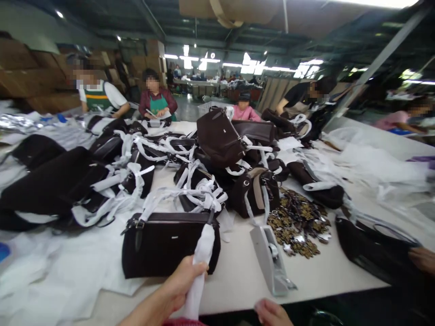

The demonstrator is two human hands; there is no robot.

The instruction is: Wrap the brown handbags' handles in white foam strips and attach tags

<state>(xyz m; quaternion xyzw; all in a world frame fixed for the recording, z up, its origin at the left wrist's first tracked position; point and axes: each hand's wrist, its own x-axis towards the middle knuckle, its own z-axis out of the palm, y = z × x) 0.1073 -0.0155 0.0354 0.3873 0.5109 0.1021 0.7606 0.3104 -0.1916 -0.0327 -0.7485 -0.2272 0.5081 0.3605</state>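
Note:
My left hand (181, 278) is closed around a strap wrapped in white tissue paper (204, 244). This strap runs down from a dark brown handbag (163, 249), which lies on the table just beyond the hand. Low at the bottom edge, my right hand (272, 313) has its fingers bunched together, slightly blurred; whatever is in them, if anything, is too small to make out. A grey tape dispenser (272, 260) sits just past the right hand. More white-wrapped handles (183, 192) rise behind the handbag.
A heap of brown and gold tags (302, 222) lies right of the dispenser. Several dark bags (220, 136) are piled across the table. White sheets (61, 271) cover the left side. At the right edge another person's hand (423, 259) touches a dark bag (374, 246). Co-workers stand across the table.

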